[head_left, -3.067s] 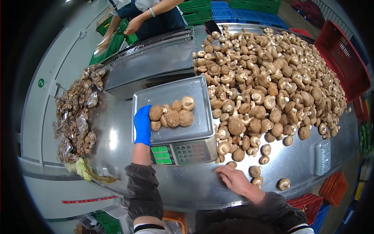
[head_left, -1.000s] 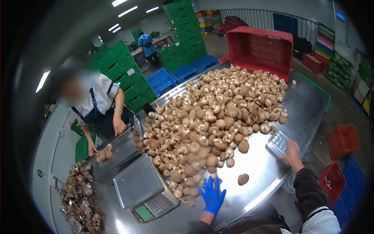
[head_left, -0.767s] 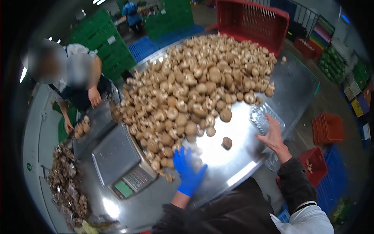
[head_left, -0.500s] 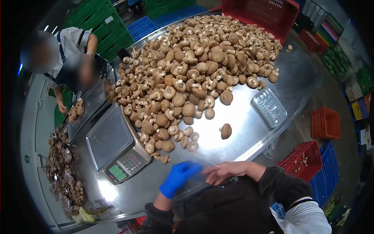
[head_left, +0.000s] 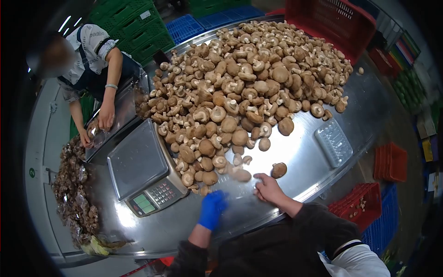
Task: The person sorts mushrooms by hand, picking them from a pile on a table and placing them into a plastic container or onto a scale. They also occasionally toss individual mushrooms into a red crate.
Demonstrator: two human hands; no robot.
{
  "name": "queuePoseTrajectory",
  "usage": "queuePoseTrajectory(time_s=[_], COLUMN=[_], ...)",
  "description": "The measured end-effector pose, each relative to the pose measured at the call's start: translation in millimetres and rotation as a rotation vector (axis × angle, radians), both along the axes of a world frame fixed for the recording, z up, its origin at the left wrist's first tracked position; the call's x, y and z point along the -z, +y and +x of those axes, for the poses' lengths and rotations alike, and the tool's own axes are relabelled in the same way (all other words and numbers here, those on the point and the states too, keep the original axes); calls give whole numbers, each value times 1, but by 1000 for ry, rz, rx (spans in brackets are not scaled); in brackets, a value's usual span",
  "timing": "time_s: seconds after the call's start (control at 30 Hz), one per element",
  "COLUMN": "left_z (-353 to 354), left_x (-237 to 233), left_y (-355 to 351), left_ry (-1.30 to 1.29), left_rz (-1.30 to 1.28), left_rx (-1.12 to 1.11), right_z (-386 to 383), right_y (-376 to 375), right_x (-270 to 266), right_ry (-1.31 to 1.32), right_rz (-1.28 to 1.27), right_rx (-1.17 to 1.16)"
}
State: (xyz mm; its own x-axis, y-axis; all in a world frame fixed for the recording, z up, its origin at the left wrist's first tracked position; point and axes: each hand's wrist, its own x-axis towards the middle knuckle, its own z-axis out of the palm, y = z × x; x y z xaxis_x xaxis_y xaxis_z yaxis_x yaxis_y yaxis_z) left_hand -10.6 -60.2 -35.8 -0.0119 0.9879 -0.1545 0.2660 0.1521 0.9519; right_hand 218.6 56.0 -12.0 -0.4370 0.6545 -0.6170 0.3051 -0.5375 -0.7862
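My left hand (head_left: 213, 210), in a blue glove, is over the steel table (head_left: 170, 231) near its front edge; its fingers are blurred. My bare right hand (head_left: 271, 189) is to its right, index finger pointing toward the pile and the other fingers curled. A faint, clear, film-like sheen shows between the hands, too blurred to make out. Just beyond them is a blurred mushroom (head_left: 240, 175) at the edge of a large mushroom pile (head_left: 249, 87). A single mushroom (head_left: 278, 170) lies beyond my right hand.
A scale (head_left: 143, 166) stands at left, with bagged mushrooms (head_left: 76, 194) farther left. A co-worker (head_left: 99, 60) has both hands over a tray there. A clear plastic tray (head_left: 333, 143) lies at right; a red crate (head_left: 330, 27) is behind the pile. Red crates (head_left: 360, 207) stand below the table.
My hands have moved apart, the right one up toward the pile with its fingers more curled. The co-worker's hands have come down to the tray. The view has shifted slightly.
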Motion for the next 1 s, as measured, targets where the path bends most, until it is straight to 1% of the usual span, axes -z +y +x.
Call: queuePoseTrajectory(time_s=[0.07,0.1,0.17,0.2,0.23,0.27,0.3,0.33,0.37,0.4,0.47,0.5,0.6,0.63,0.73,0.8,0.83,0.93,1.0], left_z=[-18,-18,-14,-17,-19,-18,-13,-8,-4,-1,9,14,25,24,34,34,34,38,31], left_x=[12,13,17,26,37,37,37,35,33,30,20,16,14,14,3,10,12,-9,4], left_y=[43,61,99,108,116,121,120,114,109,104,95,92,76,70,57,50,47,44,38], left_ry=[-683,-681,-453,-460,-504,-550,-568,-574,-566,-555,-566,-578,-547,-532,-553,-546,-538,-553,-584], left_rz=[-419,-414,-286,-285,-261,-240,-222,-231,-183,-134,-113,-87,-81,-100,-113,-144,-179,-192,-141], left_rx=[-543,-544,-703,-703,-725,-746,-755,-762,-749,-735,-737,-734,-738,-683,-630,-590,-554,-565,-562], right_z=[-31,-42,-56,-56,-57,-56,-53,-50,-49,-48,-40,-36,-20,-15,-2,6,9,15,17], right_y=[29,44,80,91,98,100,97,91,86,80,65,60,47,43,34,26,22,14,14], right_x=[15,34,69,42,37,33,30,26,23,24,27,31,30,29,22,9,4,-13,-26], right_ry=[-36,-58,-108,-116,-117,-121,-131,-52,31,30,95,145,150,152,154,148,150,138,64], right_rz=[87,202,397,347,342,334,329,308,289,286,272,262,224,227,200,179,186,274,356], right_rx=[113,140,178,173,132,91,86,139,192,188,281,276,275,281,269,271,278,278,184])
